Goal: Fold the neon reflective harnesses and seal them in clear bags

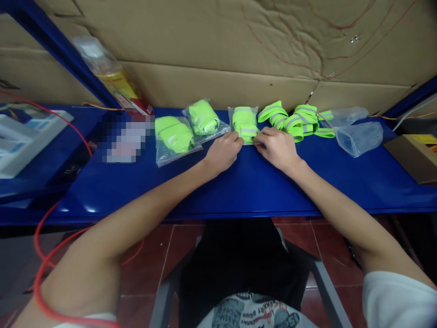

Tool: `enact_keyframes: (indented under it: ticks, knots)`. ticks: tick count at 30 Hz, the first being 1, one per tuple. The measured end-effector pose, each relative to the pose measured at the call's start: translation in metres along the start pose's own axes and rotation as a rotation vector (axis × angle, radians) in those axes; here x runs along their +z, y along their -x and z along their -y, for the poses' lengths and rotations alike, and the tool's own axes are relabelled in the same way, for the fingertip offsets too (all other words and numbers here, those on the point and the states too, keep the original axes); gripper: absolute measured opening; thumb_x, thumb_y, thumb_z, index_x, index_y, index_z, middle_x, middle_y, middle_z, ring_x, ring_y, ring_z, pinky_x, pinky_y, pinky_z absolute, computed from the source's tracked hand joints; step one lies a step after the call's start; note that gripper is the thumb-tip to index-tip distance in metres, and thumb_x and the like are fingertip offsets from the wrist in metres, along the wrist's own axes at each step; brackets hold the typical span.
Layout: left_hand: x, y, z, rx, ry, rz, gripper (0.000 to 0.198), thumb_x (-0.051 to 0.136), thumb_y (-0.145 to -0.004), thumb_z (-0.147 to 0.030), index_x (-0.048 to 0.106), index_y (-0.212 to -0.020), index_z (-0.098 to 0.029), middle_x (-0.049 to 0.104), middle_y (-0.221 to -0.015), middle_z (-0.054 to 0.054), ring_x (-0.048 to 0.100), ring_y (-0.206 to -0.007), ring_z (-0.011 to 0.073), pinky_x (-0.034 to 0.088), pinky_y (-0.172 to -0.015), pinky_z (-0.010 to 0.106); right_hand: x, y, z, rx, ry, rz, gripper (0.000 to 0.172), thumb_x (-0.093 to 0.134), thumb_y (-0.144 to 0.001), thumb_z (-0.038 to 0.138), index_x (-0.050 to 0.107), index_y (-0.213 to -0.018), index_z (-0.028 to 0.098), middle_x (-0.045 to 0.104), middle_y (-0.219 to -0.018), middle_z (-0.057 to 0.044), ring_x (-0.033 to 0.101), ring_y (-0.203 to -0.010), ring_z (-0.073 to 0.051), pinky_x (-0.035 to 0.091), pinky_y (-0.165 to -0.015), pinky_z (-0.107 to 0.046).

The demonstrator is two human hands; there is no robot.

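Observation:
A clear plastic bag holds a folded neon-yellow strap with silver reflective stripes. Both my hands pinch the bag's near edge, my left hand at its left corner and my right hand at its right corner. Left of it lie two more filled bags, a nearer packed bag and a farther packed bag, with neon-yellow fabric inside. Just beyond my right hand, loose neon-yellow reflective straps lie in a tangled pile.
Clear plastic sleeves lie right of the straps, before a cardboard box. A wrapped bottle stands at the back left. A white tray and a red hose are at the left. Cardboard walls the blue table.

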State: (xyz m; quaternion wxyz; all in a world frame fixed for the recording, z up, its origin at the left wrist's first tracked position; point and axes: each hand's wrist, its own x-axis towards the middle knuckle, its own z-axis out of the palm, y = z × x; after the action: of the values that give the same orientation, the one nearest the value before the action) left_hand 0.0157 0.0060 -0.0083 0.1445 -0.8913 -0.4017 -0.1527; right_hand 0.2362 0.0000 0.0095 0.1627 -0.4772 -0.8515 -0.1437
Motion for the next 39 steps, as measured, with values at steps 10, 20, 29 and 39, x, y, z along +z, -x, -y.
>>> enact_keyframes:
  ticks: [10,20,29,39]
  knots:
    - [-0.010,0.007,0.007,-0.021,0.079,0.045,0.029,0.049,-0.094,0.001,0.073,-0.108,-0.009,0.072,-0.112,0.019,0.070,-0.106,0.0318,0.060,-0.086,0.043,-0.009,0.001,-0.014,0.080,-0.029,0.123,0.025,0.059,-0.097,0.009,0.081,-0.106,0.016,0.080,-0.112,-0.010,0.070,-0.089,-0.025,0.030,-0.063,-0.037]
    - [0.001,0.003,0.007,0.068,0.008,-0.121,0.024,0.051,-0.109,-0.020,0.073,-0.112,-0.010,0.071,-0.109,0.017,0.069,-0.107,0.0314,0.058,-0.087,0.041,-0.006,0.003,-0.015,-0.008,-0.088,0.093,0.027,0.054,-0.102,0.017,0.081,-0.103,0.013,0.078,-0.106,-0.013,0.068,-0.087,-0.025,0.035,-0.066,-0.036]
    - [0.012,-0.004,0.009,0.163,-0.004,-0.154,0.033,0.042,-0.111,-0.016,0.075,-0.107,-0.012,0.071,-0.102,0.014,0.067,-0.096,0.0270,0.054,-0.081,0.039,-0.007,0.001,-0.019,-0.028,-0.345,0.085,0.017,0.065,-0.094,0.011,0.081,-0.095,0.017,0.077,-0.099,-0.010,0.070,-0.089,-0.024,0.046,-0.078,-0.034]
    - [0.019,-0.015,0.002,0.263,0.029,-0.176,0.029,0.047,-0.113,-0.024,0.074,-0.111,-0.013,0.072,-0.105,0.015,0.067,-0.102,0.0287,0.053,-0.085,0.041,-0.006,0.001,-0.024,-0.059,-0.347,0.114,0.021,0.063,-0.093,0.009,0.083,-0.097,0.016,0.077,-0.099,-0.010,0.069,-0.088,-0.024,0.047,-0.079,-0.034]
